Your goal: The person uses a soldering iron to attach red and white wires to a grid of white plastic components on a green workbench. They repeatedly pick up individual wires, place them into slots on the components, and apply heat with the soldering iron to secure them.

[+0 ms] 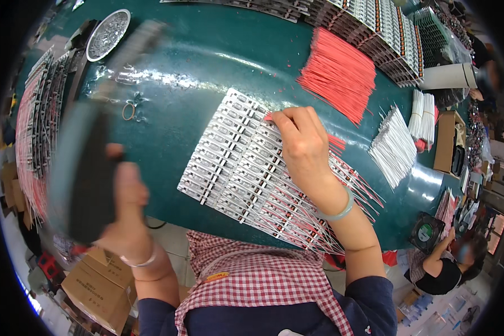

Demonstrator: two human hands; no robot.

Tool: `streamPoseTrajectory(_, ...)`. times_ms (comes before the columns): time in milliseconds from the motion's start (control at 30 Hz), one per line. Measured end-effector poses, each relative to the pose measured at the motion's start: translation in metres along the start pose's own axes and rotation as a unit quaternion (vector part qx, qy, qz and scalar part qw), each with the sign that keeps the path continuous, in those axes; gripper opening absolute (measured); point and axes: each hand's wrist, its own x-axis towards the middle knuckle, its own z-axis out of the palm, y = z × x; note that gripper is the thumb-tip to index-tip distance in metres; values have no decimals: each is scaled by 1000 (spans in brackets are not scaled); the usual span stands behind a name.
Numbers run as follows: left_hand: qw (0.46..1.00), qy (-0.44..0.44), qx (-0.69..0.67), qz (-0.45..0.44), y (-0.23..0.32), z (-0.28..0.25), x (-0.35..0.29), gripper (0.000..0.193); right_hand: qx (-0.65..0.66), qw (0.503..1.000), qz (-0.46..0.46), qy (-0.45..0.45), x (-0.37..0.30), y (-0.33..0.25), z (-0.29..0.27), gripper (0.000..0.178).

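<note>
My left hand (130, 227) is wrapped round a large dark hand tool (92, 179), smeared by motion, held up over the left of the table. A blurred grey length stretches from its upper end; its kind I cannot make out. With thumb and fingers pressed together, my right hand (303, 143) pinches the end of a red wire (269, 116) at the far edge of a panel of small white and metal pieces (214, 148). The panel lies slanted in rows. Red and white wires (308, 221) trail from its right-hand rows toward me, partly under my right forearm.
Beyond my right hand lie a heap of red wires (339, 73) and a bundle of white wires (395, 145). Stacked panels (369, 33) stand behind. A bowl of small clear parts (108, 35) and wired panels (39, 117) are at left. Another person (445, 260) sits at lower right.
</note>
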Motion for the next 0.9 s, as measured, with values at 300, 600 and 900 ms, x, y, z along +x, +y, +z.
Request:
streamPoseTrajectory(300,987,29,68,-143,-110,-37,136,18,9,1000,6,1,2,-6,2,28)
streamPoseTrajectory(600,971,2,-177,-160,-35,-20,38,35,14,1000,-1,13,-1,-3,2,32)
streamPoseTrajectory(900,946,-167,-164,-223,-19,-14,-57,46,41,998,-20,40,-8,-5,-8,30)
